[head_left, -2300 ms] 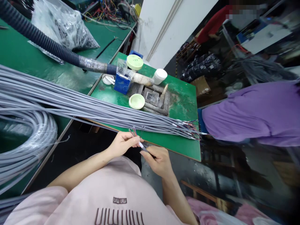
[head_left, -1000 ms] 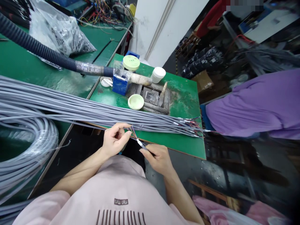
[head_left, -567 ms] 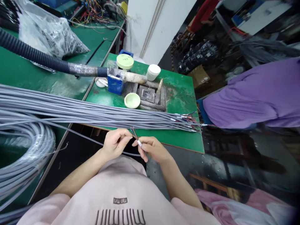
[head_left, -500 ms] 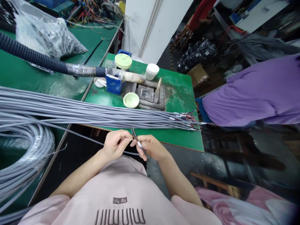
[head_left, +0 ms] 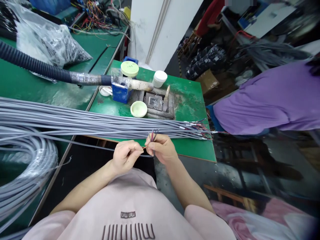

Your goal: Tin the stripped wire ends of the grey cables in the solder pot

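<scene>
My right hand (head_left: 162, 148) is closed on the end of a grey cable (head_left: 100, 146), just in front of the bench edge. Thin coloured wires (head_left: 153, 135) fan upward out of its fingers. Beside it, my left hand (head_left: 127, 155) pinches an orange wire (head_left: 145, 147) that runs across to the right fingertips. Behind both hands lies a long bundle of grey cables (head_left: 107, 125), with bare coloured wire ends (head_left: 198, 128) and white wraps at its right end.
On the green bench (head_left: 187, 96) stand a soldering pot (head_left: 155, 101), a green dish (head_left: 138, 109), a white tub (head_left: 160, 78) and a blue box (head_left: 120, 92) under a black hose (head_left: 50, 68). Coiled cable (head_left: 37, 166) lies left. A person in purple (head_left: 255, 96) is at right.
My right hand has moved up and turned, so the wires now fan upward from its fingers. My left hand now draws one orange wire apart to the left.
</scene>
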`<state>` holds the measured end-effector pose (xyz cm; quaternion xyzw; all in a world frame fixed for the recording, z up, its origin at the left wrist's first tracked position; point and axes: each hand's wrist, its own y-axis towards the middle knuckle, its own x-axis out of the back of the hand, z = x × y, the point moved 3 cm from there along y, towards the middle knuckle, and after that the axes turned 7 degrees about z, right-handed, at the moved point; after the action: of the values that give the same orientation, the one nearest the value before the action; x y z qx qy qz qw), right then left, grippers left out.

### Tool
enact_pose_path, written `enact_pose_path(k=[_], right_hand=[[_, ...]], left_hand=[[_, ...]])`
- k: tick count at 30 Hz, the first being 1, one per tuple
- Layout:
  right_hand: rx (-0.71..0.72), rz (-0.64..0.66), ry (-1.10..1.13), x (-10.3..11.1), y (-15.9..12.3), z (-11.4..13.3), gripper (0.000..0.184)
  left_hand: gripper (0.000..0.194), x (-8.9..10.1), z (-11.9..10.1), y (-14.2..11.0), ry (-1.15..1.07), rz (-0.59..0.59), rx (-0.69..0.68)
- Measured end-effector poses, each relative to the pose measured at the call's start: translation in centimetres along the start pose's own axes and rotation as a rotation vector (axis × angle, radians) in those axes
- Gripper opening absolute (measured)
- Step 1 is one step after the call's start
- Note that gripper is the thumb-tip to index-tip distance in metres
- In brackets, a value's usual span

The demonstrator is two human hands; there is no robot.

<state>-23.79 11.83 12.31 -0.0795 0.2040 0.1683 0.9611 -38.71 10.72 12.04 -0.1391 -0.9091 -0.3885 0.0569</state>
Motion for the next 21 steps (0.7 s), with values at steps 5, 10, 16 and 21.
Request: enact_pose_path(k=[5,10,16,21], right_hand=[[-0.182,0.166,-0.053,0.1,0.6,-0.2,0.028],[-0.286,0.222,0.124,-0.9,1.2,-0.4,0.034],[-0.120,0.121,0.179,-1.6,1.8,-0.6,0.024],[0.041,0.075,-0.110,-0.7,1.6,-0.1,0.024]], left_hand=[[0.010,0.8,-0.5,1.6,0.075,0.002,-0.111],[0.011,1.5,-0.6,2.2,0.240,0.070,-0.206],[0.012,1.3,0.0,1.4,0.138,0.041,-0.117],[0.008,1.2,1.4,0.4,0.038,-0.139,0.128]])
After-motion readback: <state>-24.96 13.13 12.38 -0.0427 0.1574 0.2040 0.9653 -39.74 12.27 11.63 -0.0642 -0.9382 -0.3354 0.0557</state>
